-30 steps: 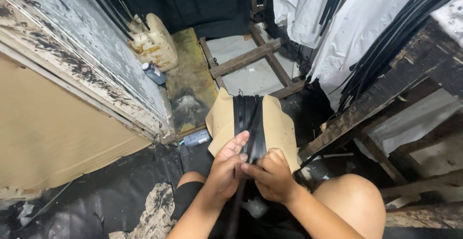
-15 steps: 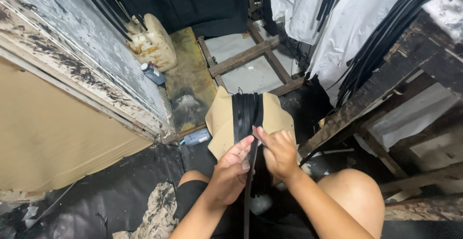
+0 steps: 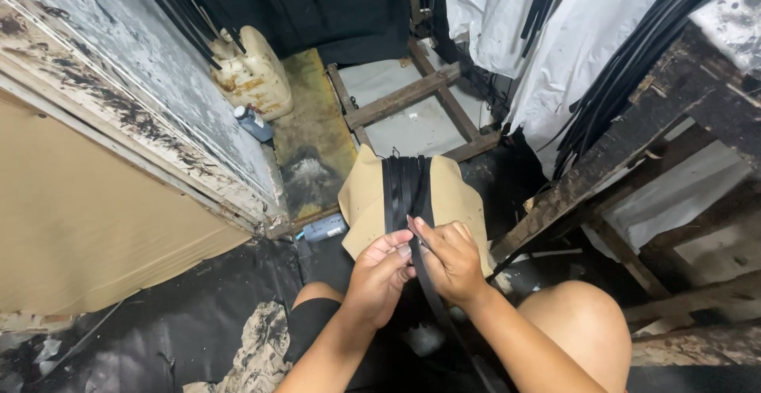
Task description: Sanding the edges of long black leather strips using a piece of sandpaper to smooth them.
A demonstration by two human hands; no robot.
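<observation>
A tan board [image 3: 366, 203] lies in front of me with several black strips [image 3: 406, 187] laid lengthwise down its middle. My left hand [image 3: 382, 270] and my right hand [image 3: 450, 257] meet at the near end of the board. Both pinch one black strip [image 3: 432, 302] that runs from the board down between my knees. The fingertips of both hands touch each other over the strip. My bare right knee [image 3: 572, 322] is at the lower right.
A stained white jug [image 3: 252, 72] and a small blue bottle [image 3: 254, 122] stand by the peeling wall on the left. A wooden frame [image 3: 400, 100] lies ahead. Dark wooden beams [image 3: 634, 139], white sheeting [image 3: 571, 36] and hanging black strips [image 3: 634, 68] fill the right.
My hands stayed at the near end of the board. The right hand slid up onto the strip, then came back down beside the left, and both now pinch the strip.
</observation>
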